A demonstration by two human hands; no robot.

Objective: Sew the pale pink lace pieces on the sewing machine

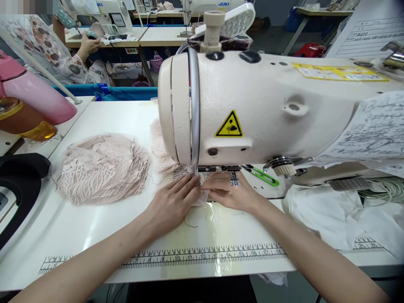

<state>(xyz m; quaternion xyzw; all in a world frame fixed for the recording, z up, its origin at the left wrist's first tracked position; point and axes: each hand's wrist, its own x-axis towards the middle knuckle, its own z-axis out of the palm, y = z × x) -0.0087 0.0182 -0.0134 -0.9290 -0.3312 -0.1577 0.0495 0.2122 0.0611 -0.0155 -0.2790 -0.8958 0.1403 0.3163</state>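
Note:
A cream sewing machine (252,97) stands over the white table. Under its needle area lies pale pink lace fabric (168,162), running back along the left side of the machine head. My left hand (176,198) rests flat on the fabric's near edge, fingers stretched out toward the needle. My right hand (232,191) is just right of it, its fingers bent in at the fabric edge beneath the machine head. The fingertips are partly covered, so I cannot tell how firmly they pinch. Left of the machine sits a heap of pink lace pieces (104,168) with loose dark threads.
Green thread snips (263,176) lie behind my right hand. White cloth (325,210) is bunched at the right. A printed ruler (176,256) runs along the front edge. A pink bottle (41,90) and amber jar (25,120) stand left. Another person (71,54) works at a machine behind.

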